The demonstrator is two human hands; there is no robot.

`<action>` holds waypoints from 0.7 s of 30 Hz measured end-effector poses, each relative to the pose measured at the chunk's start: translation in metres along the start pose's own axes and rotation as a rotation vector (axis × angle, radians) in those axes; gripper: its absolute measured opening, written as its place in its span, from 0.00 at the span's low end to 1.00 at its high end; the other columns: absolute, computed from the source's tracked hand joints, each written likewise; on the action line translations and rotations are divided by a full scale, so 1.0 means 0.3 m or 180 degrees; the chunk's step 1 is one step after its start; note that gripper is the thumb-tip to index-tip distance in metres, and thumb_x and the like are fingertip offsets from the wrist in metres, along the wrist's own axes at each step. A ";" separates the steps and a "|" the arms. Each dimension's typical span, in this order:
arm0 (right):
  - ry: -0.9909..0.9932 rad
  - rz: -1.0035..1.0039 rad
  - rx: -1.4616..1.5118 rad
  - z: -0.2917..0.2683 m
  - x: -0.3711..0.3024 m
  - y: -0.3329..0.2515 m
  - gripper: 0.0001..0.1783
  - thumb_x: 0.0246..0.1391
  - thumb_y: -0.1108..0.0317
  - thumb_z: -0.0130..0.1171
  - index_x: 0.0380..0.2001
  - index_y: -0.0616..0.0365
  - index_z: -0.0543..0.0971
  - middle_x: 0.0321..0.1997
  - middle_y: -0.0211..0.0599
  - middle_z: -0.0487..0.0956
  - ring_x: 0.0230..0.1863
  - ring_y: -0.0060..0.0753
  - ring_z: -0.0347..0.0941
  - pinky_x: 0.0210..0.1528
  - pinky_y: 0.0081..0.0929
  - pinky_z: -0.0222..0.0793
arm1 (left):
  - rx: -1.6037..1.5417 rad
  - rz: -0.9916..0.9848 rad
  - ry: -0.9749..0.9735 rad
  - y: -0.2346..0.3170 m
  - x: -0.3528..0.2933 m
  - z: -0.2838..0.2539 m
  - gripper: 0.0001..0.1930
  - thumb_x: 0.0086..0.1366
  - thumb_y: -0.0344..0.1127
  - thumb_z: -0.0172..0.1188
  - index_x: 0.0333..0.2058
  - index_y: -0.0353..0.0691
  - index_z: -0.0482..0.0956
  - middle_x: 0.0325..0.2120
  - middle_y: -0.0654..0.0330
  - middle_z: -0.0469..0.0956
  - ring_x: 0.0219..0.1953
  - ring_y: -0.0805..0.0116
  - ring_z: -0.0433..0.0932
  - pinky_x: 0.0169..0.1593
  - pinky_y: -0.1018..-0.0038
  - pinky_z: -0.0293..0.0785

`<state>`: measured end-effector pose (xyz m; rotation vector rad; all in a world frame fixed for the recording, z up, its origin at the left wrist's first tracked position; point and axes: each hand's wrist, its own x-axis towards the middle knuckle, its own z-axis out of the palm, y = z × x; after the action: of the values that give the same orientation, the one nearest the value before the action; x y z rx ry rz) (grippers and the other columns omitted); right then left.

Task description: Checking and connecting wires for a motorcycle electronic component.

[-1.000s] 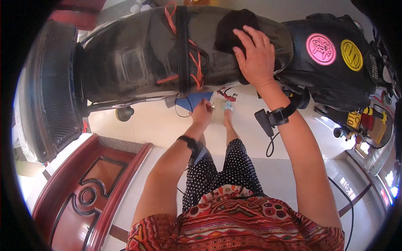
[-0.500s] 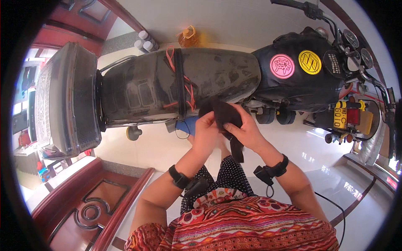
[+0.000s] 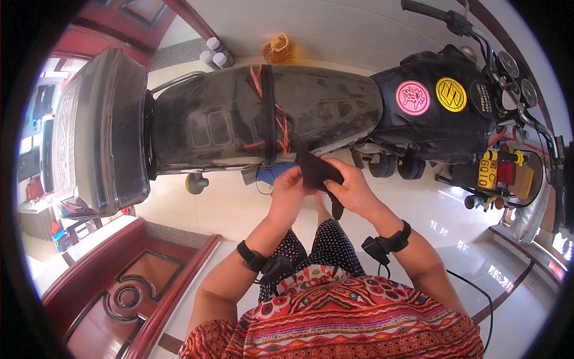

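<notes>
So the left hand (image 3: pixel 288 195) and right hand (image 3: pixel 357 191) are both gripping a dark cloth (image 3: pixel 315 172), while an amber jug (image 3: pixel 277 51) is sitting around 12 o'clock, contents too blurry to tell.

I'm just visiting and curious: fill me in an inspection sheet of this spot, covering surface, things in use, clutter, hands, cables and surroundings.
Surface: black motorcycle seat, marked with dull, smeary patches; a black strap crosses it.
Things in use: dark cloth, bunched, at the seat's near side.
Clutter: orange jug and white-topped bottles beyond the seat.
Hands: left hand and right hand both hold the cloth.
Cables: thin black cable, lower right.
Surroundings: reddish-brown carved panel, lower left; yellow plate, right.
</notes>
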<state>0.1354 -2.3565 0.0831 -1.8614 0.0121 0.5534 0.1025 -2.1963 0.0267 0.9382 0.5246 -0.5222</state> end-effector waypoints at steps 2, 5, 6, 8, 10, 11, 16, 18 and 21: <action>-0.0110 0.0224 -0.0020 -0.004 0.006 -0.011 0.20 0.50 0.73 0.61 0.48 0.64 0.75 0.40 0.44 0.82 0.41 0.35 0.79 0.47 0.29 0.72 | 0.0220 0.0349 -0.0025 -0.008 -0.009 -0.006 0.08 0.67 0.28 0.54 0.41 0.34 0.78 0.34 0.63 0.81 0.35 0.76 0.78 0.41 0.77 0.76; -0.0188 0.0416 -0.0160 -0.005 0.013 -0.035 0.20 0.50 0.73 0.61 0.48 0.64 0.75 0.40 0.43 0.82 0.41 0.32 0.79 0.47 0.28 0.72 | 0.0724 0.0697 -0.0024 0.004 -0.013 -0.019 0.07 0.67 0.27 0.54 0.40 0.34 0.78 0.32 0.64 0.81 0.34 0.78 0.78 0.40 0.78 0.76; -0.0161 0.0381 -0.0285 -0.005 0.014 -0.036 0.19 0.51 0.73 0.61 0.48 0.64 0.75 0.39 0.42 0.82 0.40 0.30 0.78 0.47 0.27 0.71 | 0.0997 0.0701 0.0000 0.011 -0.011 -0.024 0.06 0.67 0.27 0.54 0.40 0.34 0.78 0.31 0.64 0.81 0.33 0.78 0.78 0.40 0.78 0.75; -0.0085 0.0359 -0.0032 0.003 0.023 0.014 0.19 0.52 0.72 0.61 0.48 0.65 0.75 0.40 0.40 0.82 0.40 0.28 0.77 0.47 0.26 0.71 | 0.0671 0.0522 -0.0115 0.010 0.003 -0.049 0.06 0.67 0.28 0.54 0.39 0.34 0.78 0.31 0.64 0.81 0.33 0.77 0.78 0.40 0.78 0.75; 0.0000 0.0334 0.0219 -0.012 0.031 0.055 0.18 0.53 0.72 0.60 0.47 0.66 0.75 0.40 0.38 0.82 0.40 0.25 0.76 0.47 0.25 0.71 | 0.0346 0.0344 -0.0234 0.007 0.017 -0.052 0.06 0.68 0.28 0.54 0.38 0.35 0.78 0.30 0.63 0.81 0.32 0.77 0.79 0.40 0.78 0.75; 0.0242 0.0445 0.0393 -0.030 0.041 0.065 0.18 0.54 0.71 0.59 0.48 0.67 0.75 0.41 0.36 0.82 0.41 0.24 0.75 0.47 0.24 0.71 | 0.0187 0.0277 -0.0104 0.023 0.023 -0.041 0.06 0.68 0.29 0.54 0.38 0.35 0.78 0.30 0.63 0.81 0.32 0.76 0.79 0.40 0.78 0.75; 0.0320 0.0327 0.0942 -0.117 0.065 0.053 0.19 0.54 0.72 0.58 0.50 0.68 0.74 0.43 0.36 0.81 0.43 0.23 0.74 0.49 0.24 0.70 | -0.0169 0.0247 0.0126 0.045 0.034 0.007 0.07 0.68 0.31 0.56 0.40 0.34 0.79 0.32 0.60 0.82 0.33 0.73 0.81 0.41 0.78 0.76; 0.0160 0.0267 0.0324 -0.093 0.058 0.048 0.22 0.52 0.71 0.60 0.50 0.67 0.74 0.42 0.39 0.80 0.43 0.25 0.74 0.50 0.25 0.70 | -0.0182 0.0364 0.0027 0.007 0.034 0.020 0.07 0.67 0.29 0.56 0.41 0.34 0.79 0.33 0.60 0.82 0.34 0.74 0.80 0.42 0.78 0.76; -0.0107 0.0455 0.0312 -0.075 0.050 0.048 0.26 0.48 0.70 0.65 0.52 0.66 0.73 0.42 0.40 0.80 0.43 0.25 0.74 0.49 0.26 0.70 | -0.0005 0.0434 -0.0124 -0.016 0.043 0.024 0.08 0.66 0.25 0.56 0.43 0.32 0.79 0.34 0.61 0.82 0.35 0.75 0.79 0.42 0.79 0.75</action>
<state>0.1532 -2.3781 0.0702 -1.7642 0.1486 0.6710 0.1107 -2.2072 0.0193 0.9534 0.4226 -0.4160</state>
